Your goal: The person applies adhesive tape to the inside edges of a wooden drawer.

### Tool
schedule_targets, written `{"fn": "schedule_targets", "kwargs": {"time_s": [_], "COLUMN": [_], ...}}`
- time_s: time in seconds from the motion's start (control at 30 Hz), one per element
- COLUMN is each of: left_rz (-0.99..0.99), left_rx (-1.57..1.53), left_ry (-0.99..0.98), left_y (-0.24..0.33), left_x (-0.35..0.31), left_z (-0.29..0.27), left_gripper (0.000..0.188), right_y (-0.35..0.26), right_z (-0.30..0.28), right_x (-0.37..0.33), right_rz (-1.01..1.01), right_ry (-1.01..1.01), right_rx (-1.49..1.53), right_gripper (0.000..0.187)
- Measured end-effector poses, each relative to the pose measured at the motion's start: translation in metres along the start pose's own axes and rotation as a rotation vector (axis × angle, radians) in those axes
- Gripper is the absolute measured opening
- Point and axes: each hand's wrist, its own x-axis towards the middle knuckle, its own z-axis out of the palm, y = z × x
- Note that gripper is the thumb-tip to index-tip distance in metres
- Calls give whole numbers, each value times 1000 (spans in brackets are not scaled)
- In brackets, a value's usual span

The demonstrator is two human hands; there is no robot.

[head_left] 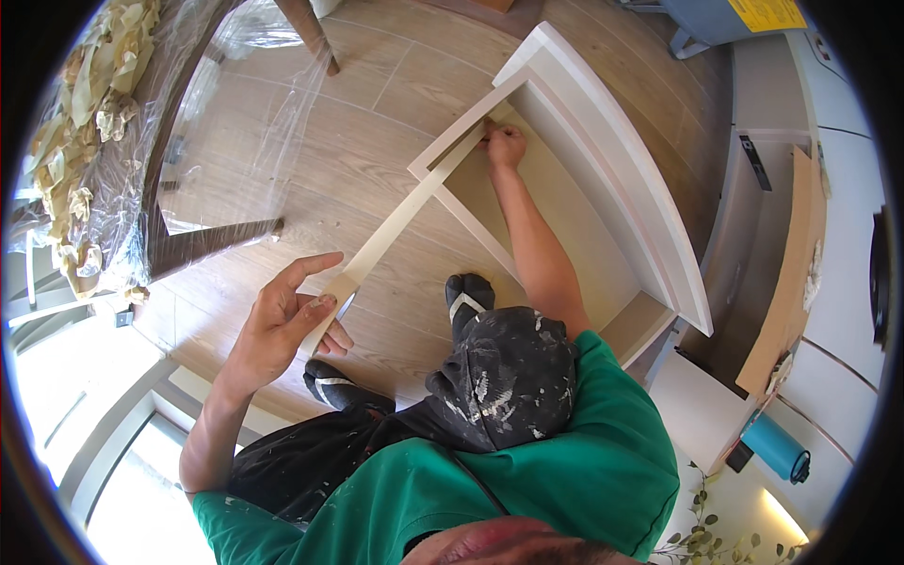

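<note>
A long, narrow cream strip (pixel 400 215), which looks like masking tape, runs from my left hand across the rim of a pale drawer (pixel 584 212). My left hand (pixel 282 325) pinches its near end between thumb and fingers, with the index finger stretched out. Something with a shiny edge shows at this grip; its kind is unclear. Inside the drawer, at its far left corner, my right hand (pixel 506 146) has its fingers closed near the strip's far end. What they pinch there is too small to make out. The drawer lies on the floor, its white front panel facing away to the right.
Plastic-wrapped furniture (pixel 160 188) with wooden legs and crumpled tan paper (pixel 80 202) stands at the left. An open cabinet bay (pixel 744 273) lies to the right, near a teal bottle (pixel 777 443). A grey-blue object (pixel 706 21) stands at the far right.
</note>
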Motion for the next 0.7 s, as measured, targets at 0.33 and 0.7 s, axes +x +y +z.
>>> {"fn": "schedule_targets", "kwargs": {"time_s": [0.33,0.7], "left_rz": [-1,-2], "left_rx": [1,13], "left_ry": [-1,-5], "left_y": [0,-2], "left_x": [0,2], "left_z": [1,1], "left_gripper": [48,47], "right_y": [3,-2], "right_z": [0,3], "right_x": [3,2], "right_rz": [-34,-26], "right_ry": [14,18], "right_rx": [-49,-112], "right_gripper": [36,34]}}
